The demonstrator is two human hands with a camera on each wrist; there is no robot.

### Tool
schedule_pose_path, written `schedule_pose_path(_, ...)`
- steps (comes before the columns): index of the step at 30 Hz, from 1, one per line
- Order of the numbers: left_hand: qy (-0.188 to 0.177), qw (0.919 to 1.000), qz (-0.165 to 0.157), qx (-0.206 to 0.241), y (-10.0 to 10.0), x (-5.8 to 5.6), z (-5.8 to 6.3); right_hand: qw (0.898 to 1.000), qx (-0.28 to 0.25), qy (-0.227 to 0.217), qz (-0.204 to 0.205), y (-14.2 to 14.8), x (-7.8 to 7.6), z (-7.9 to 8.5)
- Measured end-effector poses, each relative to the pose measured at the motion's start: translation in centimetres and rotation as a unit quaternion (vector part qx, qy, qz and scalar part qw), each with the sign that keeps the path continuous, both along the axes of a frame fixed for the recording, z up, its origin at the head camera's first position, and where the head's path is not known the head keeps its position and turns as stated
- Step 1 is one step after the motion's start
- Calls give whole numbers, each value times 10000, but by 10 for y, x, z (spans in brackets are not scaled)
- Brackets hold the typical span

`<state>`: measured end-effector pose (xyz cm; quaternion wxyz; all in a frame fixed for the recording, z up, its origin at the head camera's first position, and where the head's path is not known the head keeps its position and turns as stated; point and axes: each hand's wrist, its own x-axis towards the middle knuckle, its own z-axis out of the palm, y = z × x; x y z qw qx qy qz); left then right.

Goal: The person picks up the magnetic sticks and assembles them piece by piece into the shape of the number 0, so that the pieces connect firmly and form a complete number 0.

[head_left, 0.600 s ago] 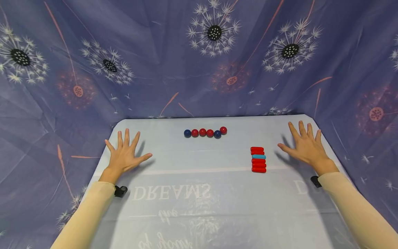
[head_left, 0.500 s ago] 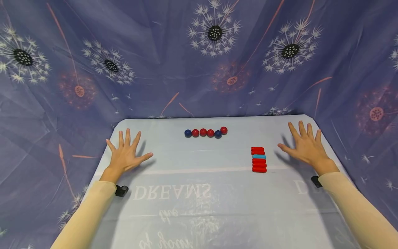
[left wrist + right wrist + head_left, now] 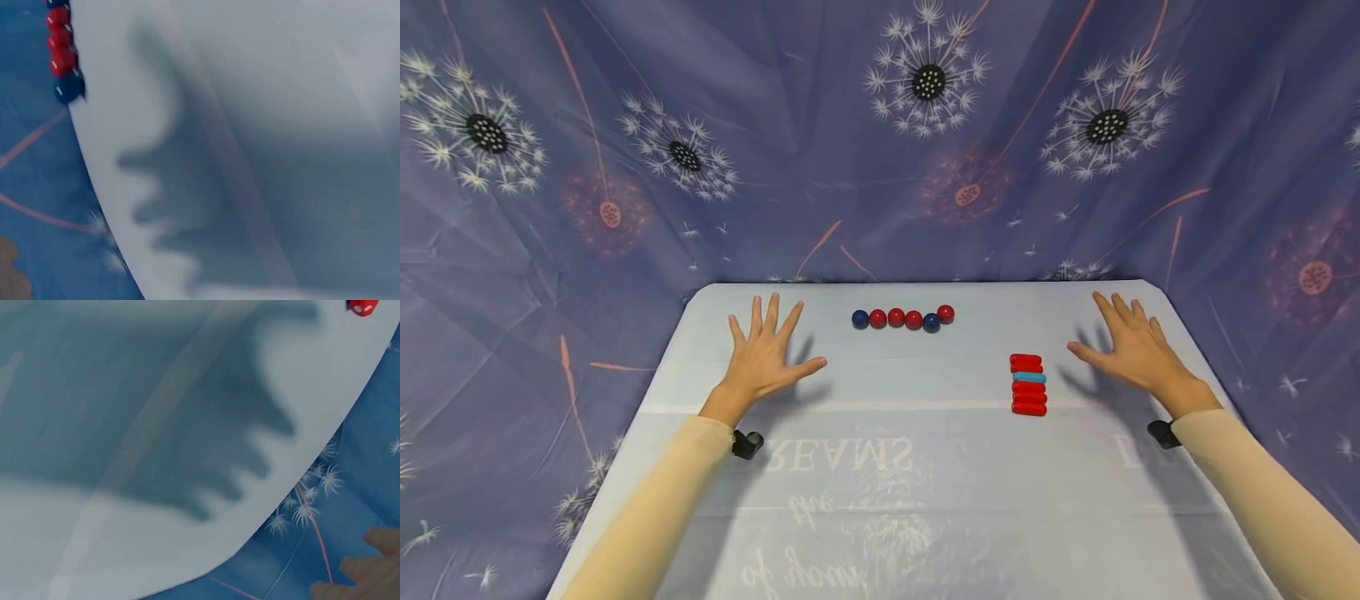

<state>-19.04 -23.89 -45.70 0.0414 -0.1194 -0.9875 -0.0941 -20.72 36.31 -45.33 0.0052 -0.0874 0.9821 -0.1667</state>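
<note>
My left hand (image 3: pixel 763 360) hovers over the left part of the white table (image 3: pixel 925 500), fingers spread and holding nothing. To its right, near the far edge, lies a row of small glossy balls: a blue ball (image 3: pixel 860 319), three red balls (image 3: pixel 897 317), another blue ball (image 3: pixel 932 322) and a red ball (image 3: pixel 946 313) set slightly back. My right hand (image 3: pixel 1137 354) is held over the right side, also holding nothing, its thumb pointing toward short red cylinders (image 3: pixel 1029 398) lined up with one light blue cylinder (image 3: pixel 1029 377) among them.
Behind the table and along its sides hangs a purple-blue cloth (image 3: pixel 760 167) printed with dandelions. A translucent cover with white lettering (image 3: pixel 850 455) lies on the tabletop. Each wrist wears a black camera (image 3: pixel 747 444). Hand shadows (image 3: pixel 187 187) fall on the table.
My left hand has moved right, nearer the row of balls. The right hand stays about where it was, its fingers turned slightly. The head view has shifted a little; balls and cylinders keep their arrangement.
</note>
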Motion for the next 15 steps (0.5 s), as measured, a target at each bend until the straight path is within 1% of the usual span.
schedule_pose_path(3,28,9996,-164,211,25,-3,-2,9993,-271,-254,31,-6,0,-3)
schedule_pose_path(6,-24,9986,-322,420,54,-5,-6,9970,-489,-600,-15,-12,0,-6)
schedule_pose_path(8,-88,9973,-453,576,74,-4,-10,9955,-577,-755,-15,-16,0,-8)
schedule_pose_path(12,-192,9929,-787,868,113,-3,-17,9932,-790,-855,91,-25,0,-14)
schedule_pose_path(15,-218,9896,-979,1035,136,-3,-19,9911,-1012,-838,206,-32,1,-19)
